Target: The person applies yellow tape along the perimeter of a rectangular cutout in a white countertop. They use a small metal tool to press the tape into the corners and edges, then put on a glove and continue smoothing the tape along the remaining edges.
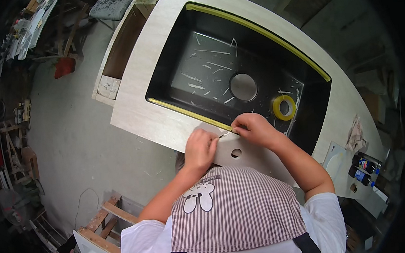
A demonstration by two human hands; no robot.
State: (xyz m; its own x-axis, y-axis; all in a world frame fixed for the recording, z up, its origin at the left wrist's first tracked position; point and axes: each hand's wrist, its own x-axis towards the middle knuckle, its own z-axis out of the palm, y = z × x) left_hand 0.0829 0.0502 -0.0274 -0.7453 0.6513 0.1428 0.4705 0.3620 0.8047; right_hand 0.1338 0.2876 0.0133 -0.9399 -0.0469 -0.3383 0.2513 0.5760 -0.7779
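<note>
A black sink [208, 74] is set in a pale countertop [132, 96]. Yellow tape [187, 116] runs along its near rim, and another strip of yellow tape [261, 28] lines the far rim. My left hand [201, 147] is closed at the near edge, left of a round hole in the counter; a thin dark tip shows by its fingers, too small to name. Just right of it, my right hand [255, 130] pinches at the end of the near tape. A small whitish scrap [225, 134] lies between the two hands; whether the right fingers hold it is unclear.
Inside the sink are a yellow tape roll [284, 108], a round drain hole [243, 87] and several pale strips. A crumpled cloth [355, 134] and dark bottles [362, 167] stand at the right. Wooden frames [108, 227] stand on the floor at the lower left.
</note>
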